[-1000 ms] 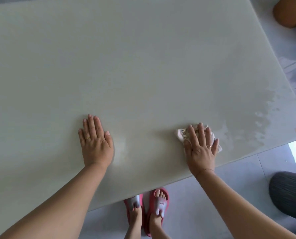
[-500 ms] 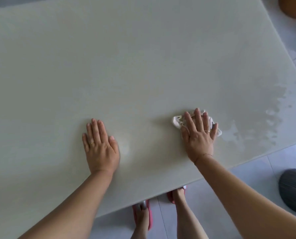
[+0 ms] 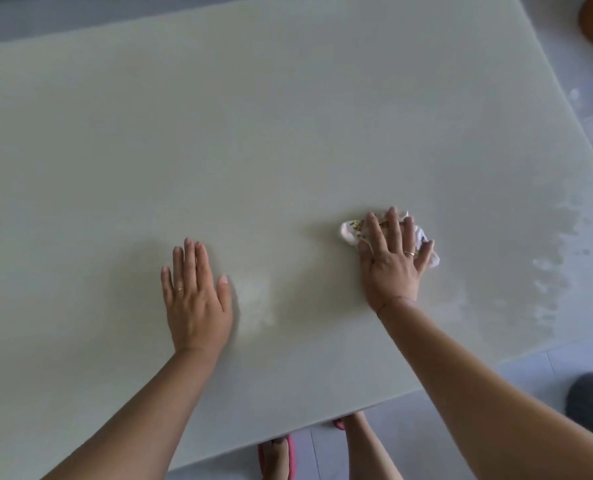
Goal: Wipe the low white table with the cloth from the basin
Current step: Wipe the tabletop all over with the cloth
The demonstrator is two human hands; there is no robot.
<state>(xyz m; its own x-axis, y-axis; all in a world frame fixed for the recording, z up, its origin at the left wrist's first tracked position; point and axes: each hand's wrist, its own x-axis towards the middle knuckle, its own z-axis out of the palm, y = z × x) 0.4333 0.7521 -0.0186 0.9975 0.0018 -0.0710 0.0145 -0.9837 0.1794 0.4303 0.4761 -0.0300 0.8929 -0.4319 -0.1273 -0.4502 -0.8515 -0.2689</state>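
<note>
The right hand [image 3: 392, 268] lies flat on the cloth [image 3: 348, 232], fingers straight and slightly spread, pressing it onto the low white table [image 3: 288, 116]. The cloth is bunched and white, with a small printed pattern too blurred to read. It sits right of centre, closer to the near edge than the far one. The left hand [image 3: 196, 306] rests palm-down on the surface, fingers straight and close together, well left of the cloth. A wet patch [image 3: 547, 271] spreads toward the right edge.
</note>
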